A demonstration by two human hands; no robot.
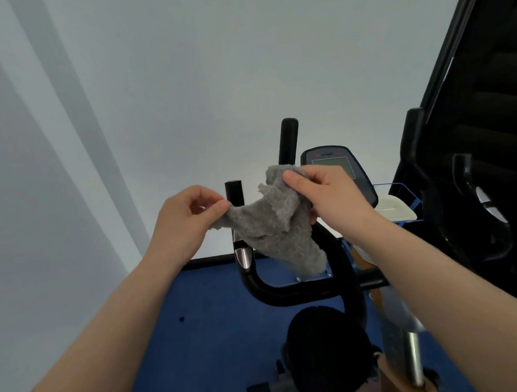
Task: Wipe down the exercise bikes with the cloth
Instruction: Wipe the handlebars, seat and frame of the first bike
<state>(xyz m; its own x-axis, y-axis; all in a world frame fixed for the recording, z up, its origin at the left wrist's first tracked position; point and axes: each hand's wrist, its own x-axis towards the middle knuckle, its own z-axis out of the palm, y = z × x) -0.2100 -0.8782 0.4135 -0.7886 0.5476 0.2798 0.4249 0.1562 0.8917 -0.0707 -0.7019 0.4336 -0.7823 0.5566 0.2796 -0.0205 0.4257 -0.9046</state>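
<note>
**Inspector A:** Head view. What is in the hands?

**Inspector B:** A fluffy grey cloth (pixel 277 224), crumpled, held in the air above the curved black handlebar (pixel 284 291) of the black exercise bike (pixel 327 281). The left hand (pixel 187 218) pinches one corner of it between thumb and curled fingers (pixel 219 207). The right hand (pixel 324 196) grips the upper part, thumb on top, fingers wrapped round behind. The cloth's lower edge hangs down in front of the handlebar; contact with the bar cannot be told.

**Inspector A:** Condition of the bike?

**Inspector B:** Two upright black grips (pixel 289 142) rise behind the cloth. A chrome sensor plate (pixel 244 256) sits on the left bar. The dark grey console with its pale screen (pixel 338 166) is partly hidden by the right hand. The round black saddle (pixel 327 349) lies below.

**Inspector A:** Any writing or brand?

**Inspector B:** A small red mark on the console top, too blurred to read.

**Inspector A:** Surroundings?

**Inspector B:** Blue carpeted floor (pixel 212 329), white wall (pixel 188 81), a cream tray in a blue wire frame (pixel 395 208) at right, beside a large black machine (pixel 484 158).
</note>
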